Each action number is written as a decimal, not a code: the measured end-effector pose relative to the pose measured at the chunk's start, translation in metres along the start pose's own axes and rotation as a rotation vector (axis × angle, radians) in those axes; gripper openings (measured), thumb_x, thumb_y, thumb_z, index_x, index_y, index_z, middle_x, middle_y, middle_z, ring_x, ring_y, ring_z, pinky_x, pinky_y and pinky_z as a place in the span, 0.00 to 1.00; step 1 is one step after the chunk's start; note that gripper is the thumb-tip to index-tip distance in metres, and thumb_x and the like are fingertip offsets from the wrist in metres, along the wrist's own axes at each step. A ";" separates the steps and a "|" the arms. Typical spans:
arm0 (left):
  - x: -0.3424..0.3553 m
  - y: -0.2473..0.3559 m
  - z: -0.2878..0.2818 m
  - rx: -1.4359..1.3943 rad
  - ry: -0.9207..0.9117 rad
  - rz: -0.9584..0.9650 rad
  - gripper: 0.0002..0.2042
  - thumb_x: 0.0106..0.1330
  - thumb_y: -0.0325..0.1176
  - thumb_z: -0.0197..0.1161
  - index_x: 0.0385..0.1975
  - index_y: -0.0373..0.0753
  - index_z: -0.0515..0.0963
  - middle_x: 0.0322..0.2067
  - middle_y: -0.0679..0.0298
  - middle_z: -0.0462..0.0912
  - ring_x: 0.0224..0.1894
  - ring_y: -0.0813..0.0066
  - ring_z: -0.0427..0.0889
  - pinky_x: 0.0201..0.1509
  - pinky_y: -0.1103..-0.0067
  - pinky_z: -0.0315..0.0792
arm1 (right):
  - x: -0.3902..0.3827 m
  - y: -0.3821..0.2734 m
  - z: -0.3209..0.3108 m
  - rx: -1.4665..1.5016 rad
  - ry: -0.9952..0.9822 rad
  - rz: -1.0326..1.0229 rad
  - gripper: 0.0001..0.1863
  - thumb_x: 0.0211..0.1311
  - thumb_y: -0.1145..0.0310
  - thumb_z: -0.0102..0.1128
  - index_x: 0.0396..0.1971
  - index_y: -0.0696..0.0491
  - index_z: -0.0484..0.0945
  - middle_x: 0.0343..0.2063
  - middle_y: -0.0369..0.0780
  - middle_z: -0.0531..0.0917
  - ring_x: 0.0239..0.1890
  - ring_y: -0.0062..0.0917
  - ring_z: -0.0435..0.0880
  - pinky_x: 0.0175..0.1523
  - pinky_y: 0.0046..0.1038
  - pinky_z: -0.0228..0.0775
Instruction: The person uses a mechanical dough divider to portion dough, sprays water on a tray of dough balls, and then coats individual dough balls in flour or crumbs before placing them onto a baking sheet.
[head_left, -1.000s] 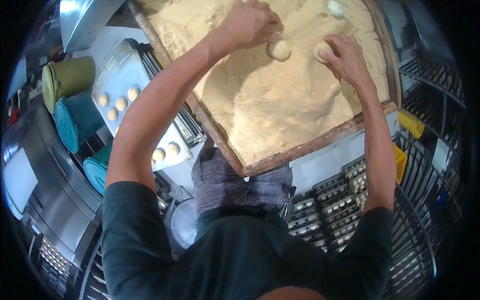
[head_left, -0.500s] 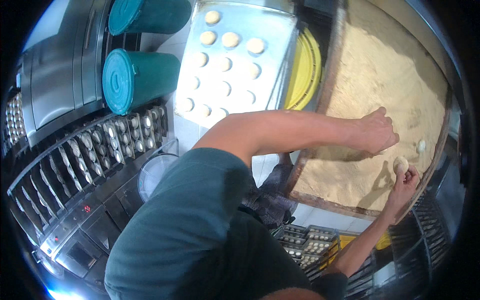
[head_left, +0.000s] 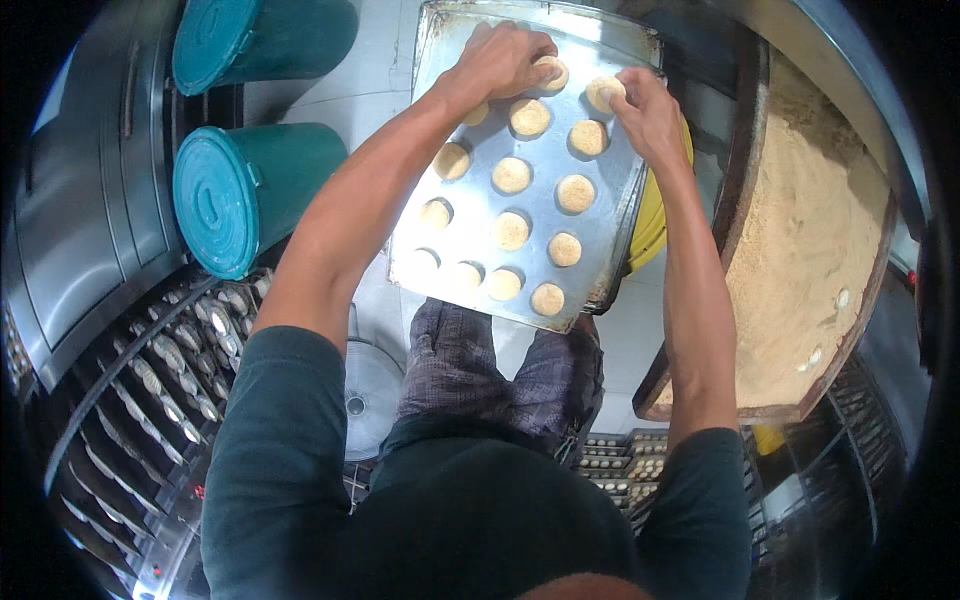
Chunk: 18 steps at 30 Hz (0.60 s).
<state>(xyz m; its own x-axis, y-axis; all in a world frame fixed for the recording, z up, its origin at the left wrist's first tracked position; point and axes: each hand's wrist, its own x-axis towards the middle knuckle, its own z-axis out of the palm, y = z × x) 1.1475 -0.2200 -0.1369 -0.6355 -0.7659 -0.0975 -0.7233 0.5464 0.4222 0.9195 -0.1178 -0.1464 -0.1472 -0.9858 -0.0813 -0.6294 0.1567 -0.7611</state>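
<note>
Both hands are at the far end of a metal baking tray (head_left: 470, 190) that bears several rows of pale, crumb-coated dough rounds (head_left: 511, 175). My left hand (head_left: 510, 62) has its fingers closed around one round (head_left: 553, 75) at the upper middle of the tray. My right hand (head_left: 645, 110) pinches another round (head_left: 603, 95) near the upper right edge, thumb and fingers at its side. Whether these two rounds rest on the metal I cannot tell.
A wooden box of crumbs (head_left: 790, 250) with small white pieces stands at right. Beneath the tray is a yellow tub (head_left: 655, 240). Two teal lidded bins (head_left: 215, 200) and steel cabinets (head_left: 90, 180) are at left. Racks of trays (head_left: 160, 380) and a round grey object (head_left: 372, 380) lie lower.
The view has turned from the crumb box to the tray. Both hands have moved left from the crumbs onto the tray, each with a dough round in its fingers.
</note>
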 end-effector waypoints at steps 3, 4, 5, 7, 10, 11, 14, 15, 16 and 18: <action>-0.001 -0.014 0.001 -0.015 0.142 0.121 0.13 0.66 0.45 0.64 0.43 0.46 0.85 0.39 0.62 0.84 0.48 0.60 0.78 0.55 0.64 0.66 | 0.010 0.002 0.016 -0.221 0.091 -0.212 0.22 0.62 0.60 0.64 0.51 0.57 0.78 0.46 0.49 0.82 0.53 0.47 0.76 0.60 0.43 0.65; -0.003 -0.017 0.001 -0.002 0.146 0.133 0.13 0.66 0.45 0.63 0.44 0.46 0.84 0.40 0.62 0.84 0.49 0.60 0.78 0.55 0.63 0.66 | 0.008 0.001 0.020 -0.266 0.118 -0.248 0.24 0.63 0.59 0.63 0.54 0.57 0.77 0.50 0.49 0.80 0.56 0.47 0.75 0.62 0.44 0.63; -0.006 -0.018 0.002 0.011 0.150 0.145 0.14 0.67 0.45 0.63 0.45 0.46 0.84 0.41 0.62 0.84 0.50 0.60 0.78 0.55 0.62 0.66 | 0.004 -0.001 0.023 -0.312 0.146 -0.284 0.26 0.64 0.57 0.62 0.57 0.57 0.75 0.53 0.49 0.79 0.58 0.47 0.74 0.64 0.45 0.62; -0.015 -0.014 0.004 0.015 0.170 0.197 0.15 0.68 0.45 0.60 0.49 0.45 0.81 0.47 0.62 0.83 0.53 0.60 0.77 0.57 0.60 0.65 | -0.010 -0.005 0.028 -0.417 0.143 -0.361 0.30 0.65 0.55 0.60 0.63 0.57 0.70 0.60 0.49 0.75 0.64 0.47 0.69 0.68 0.46 0.57; -0.037 -0.008 0.022 0.051 0.203 0.299 0.20 0.72 0.46 0.56 0.58 0.43 0.75 0.59 0.60 0.77 0.62 0.60 0.72 0.64 0.56 0.61 | -0.035 -0.016 0.045 -0.575 0.056 -0.410 0.35 0.67 0.52 0.57 0.68 0.57 0.64 0.67 0.50 0.68 0.71 0.47 0.62 0.73 0.49 0.49; -0.046 -0.008 0.026 0.106 0.210 0.321 0.22 0.73 0.46 0.54 0.61 0.43 0.72 0.63 0.59 0.73 0.65 0.60 0.69 0.66 0.56 0.59 | -0.041 -0.019 0.049 -0.617 0.031 -0.388 0.36 0.67 0.51 0.56 0.68 0.58 0.63 0.68 0.51 0.66 0.72 0.46 0.60 0.74 0.50 0.46; -0.057 -0.009 0.025 0.216 0.174 0.341 0.26 0.74 0.49 0.50 0.67 0.42 0.66 0.70 0.57 0.65 0.71 0.59 0.62 0.73 0.55 0.53 | -0.044 -0.027 0.048 -0.699 0.006 -0.359 0.37 0.68 0.49 0.55 0.68 0.60 0.63 0.68 0.53 0.65 0.73 0.47 0.58 0.76 0.49 0.44; -0.056 -0.008 0.023 0.234 0.203 0.347 0.26 0.74 0.48 0.50 0.66 0.42 0.66 0.69 0.57 0.65 0.71 0.58 0.62 0.73 0.55 0.53 | -0.045 -0.030 0.045 -0.718 0.006 -0.356 0.36 0.69 0.49 0.54 0.67 0.60 0.63 0.68 0.54 0.65 0.73 0.48 0.59 0.76 0.49 0.44; -0.062 -0.009 0.020 0.253 0.224 0.341 0.26 0.74 0.48 0.51 0.66 0.42 0.67 0.69 0.57 0.66 0.71 0.58 0.62 0.73 0.55 0.54 | -0.052 -0.037 0.042 -0.622 0.019 -0.331 0.36 0.69 0.50 0.54 0.67 0.61 0.63 0.67 0.55 0.66 0.72 0.48 0.60 0.75 0.48 0.45; -0.088 -0.005 0.003 0.156 0.227 0.122 0.26 0.73 0.46 0.54 0.67 0.40 0.66 0.68 0.55 0.66 0.70 0.58 0.63 0.73 0.54 0.53 | -0.074 -0.045 0.027 -0.433 0.049 -0.264 0.36 0.69 0.51 0.54 0.67 0.63 0.63 0.66 0.56 0.67 0.70 0.50 0.62 0.74 0.46 0.48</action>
<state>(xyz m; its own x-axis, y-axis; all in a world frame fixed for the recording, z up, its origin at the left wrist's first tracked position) 1.2062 -0.1538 -0.1332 -0.6564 -0.7379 0.1568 -0.6891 0.6711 0.2735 0.9793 -0.0533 -0.1229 0.0305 -0.9927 0.1165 -0.9069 -0.0765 -0.4143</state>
